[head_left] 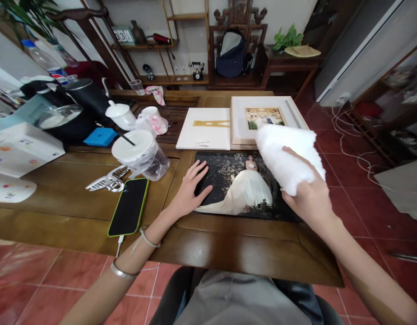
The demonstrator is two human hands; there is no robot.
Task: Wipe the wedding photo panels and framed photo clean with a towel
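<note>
Right hand [313,196]: my fingers are closed on a white cloth [286,146], thick, deep-piled and fluffy, bunched into a soft, roughly square pad over the right end of the photo panel [247,185]; whether pad and panel touch I cannot tell. Left hand [190,189]: grasping nothing, fingers spread flat on the panel's left edge. The panel, a smooth dark rectangle printed with a figure in a long, pale, trailing gown, lies flat on the brown wooden table [229,239], near its front edge. Just beyond it: a flat white rectangle [201,135] bearing a gold strip, and beside that a thick pale picture frame [238,122]. Left of my left hand: a slim, round-cornered phone [129,207] in a yellow-green case.
</note>
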